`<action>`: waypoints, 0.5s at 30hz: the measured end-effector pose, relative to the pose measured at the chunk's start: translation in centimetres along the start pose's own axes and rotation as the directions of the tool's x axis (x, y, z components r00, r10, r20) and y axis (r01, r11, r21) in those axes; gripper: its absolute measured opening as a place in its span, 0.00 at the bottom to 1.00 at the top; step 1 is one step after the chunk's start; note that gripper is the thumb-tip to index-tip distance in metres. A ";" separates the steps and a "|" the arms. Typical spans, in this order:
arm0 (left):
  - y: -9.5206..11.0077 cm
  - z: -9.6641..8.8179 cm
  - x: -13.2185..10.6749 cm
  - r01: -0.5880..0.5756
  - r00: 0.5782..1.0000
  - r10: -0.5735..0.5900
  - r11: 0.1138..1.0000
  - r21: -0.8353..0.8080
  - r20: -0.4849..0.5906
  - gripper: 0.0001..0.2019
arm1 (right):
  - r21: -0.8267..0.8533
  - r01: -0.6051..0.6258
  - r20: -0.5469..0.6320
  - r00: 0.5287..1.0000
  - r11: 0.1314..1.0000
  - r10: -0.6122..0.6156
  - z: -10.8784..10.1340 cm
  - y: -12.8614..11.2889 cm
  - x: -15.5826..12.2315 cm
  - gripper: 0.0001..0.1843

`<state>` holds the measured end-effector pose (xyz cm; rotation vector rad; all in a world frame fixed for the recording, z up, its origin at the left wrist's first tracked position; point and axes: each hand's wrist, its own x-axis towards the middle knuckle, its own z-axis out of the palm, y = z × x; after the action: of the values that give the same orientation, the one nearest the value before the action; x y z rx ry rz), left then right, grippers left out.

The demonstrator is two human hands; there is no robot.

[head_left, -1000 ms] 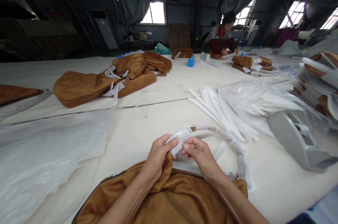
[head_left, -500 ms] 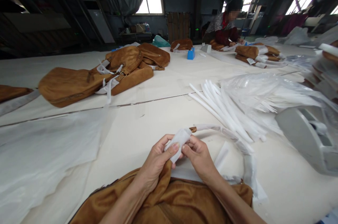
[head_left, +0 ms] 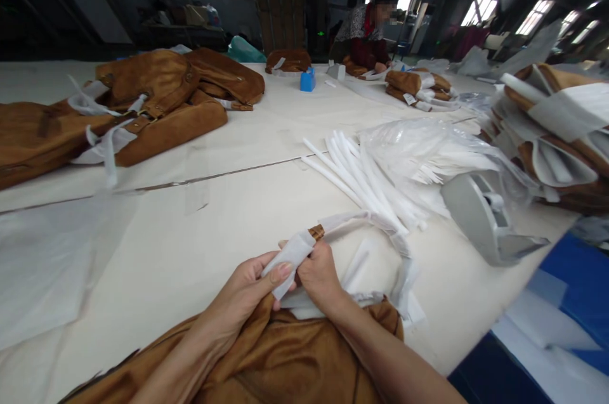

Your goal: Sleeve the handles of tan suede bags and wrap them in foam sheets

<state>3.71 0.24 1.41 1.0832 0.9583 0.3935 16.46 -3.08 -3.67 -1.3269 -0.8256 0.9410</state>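
Note:
A brown suede-like handbag [head_left: 285,359] lies at the table's near edge, under my forearms. Its strap [head_left: 316,233] rises from the bag, with a white wrapping sheet [head_left: 295,254] around one section. My left hand [head_left: 242,290] is closed on that wrapped section, thumb flat on top. Curled against the strap's right side, my right hand [head_left: 321,274] is closed too, and its fingertips are hidden behind. Farther along, the strap curves right in more white wrap [head_left: 399,245] and comes back down to the bag. A loose white strip [head_left: 359,261] lies inside this loop.
White foam rods [head_left: 354,169] and a clear plastic bag [head_left: 419,144] lie beyond my hands. To the right are a grey tape dispenser [head_left: 480,214] and stacked wrapped bags [head_left: 556,125]. More brown bags [head_left: 157,93] lie far left. A co-worker [head_left: 364,36] leans over the far side.
The view has swung right, so the table's right edge and blue material now show. My right hand has curled from a pinch into a fist at the strap; my left keeps its hold.

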 end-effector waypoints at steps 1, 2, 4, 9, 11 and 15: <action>0.1 0.0 0.2 0.006 1.000 -0.006 1.000 0.007 -0.008 0.26 | -0.054 0.013 -0.029 0.999 0.998 -0.014 0.0 0.1 0.2 0.11; 0.2 -0.1 0.3 0.007 1.000 -0.007 1.000 0.014 -0.021 0.25 | -0.114 0.014 -0.051 0.999 0.993 -0.020 0.0 0.1 0.3 0.10; 0.4 -0.3 0.6 -0.010 0.999 0.012 1.000 0.027 -0.049 0.25 | -0.197 -0.013 -0.069 0.998 0.980 0.000 -0.2 -0.1 0.4 0.09; 1.4 -0.8 0.3 -0.124 0.980 0.126 0.992 0.017 -0.153 0.25 | -0.242 -0.001 0.033 0.999 0.970 0.010 -3.0 -3.2 -2.1 0.09; 2.5 -1.1 -0.1 -0.197 0.958 0.188 0.980 -0.024 -0.215 0.22 | -0.259 -0.001 0.015 1.000 0.966 0.006 -5.5 -4.9 -4.1 0.11; 6.6 -3.1 -0.5 -0.399 0.864 0.309 0.902 -0.165 -0.398 0.16 | -0.281 -0.069 -0.120 0.992 0.957 0.036 -11.4 -7.2 -8.4 0.19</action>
<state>1.99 4.59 7.02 0.9776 0.9989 1.0244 23.99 -15.53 2.79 -1.6431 -0.8642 0.7995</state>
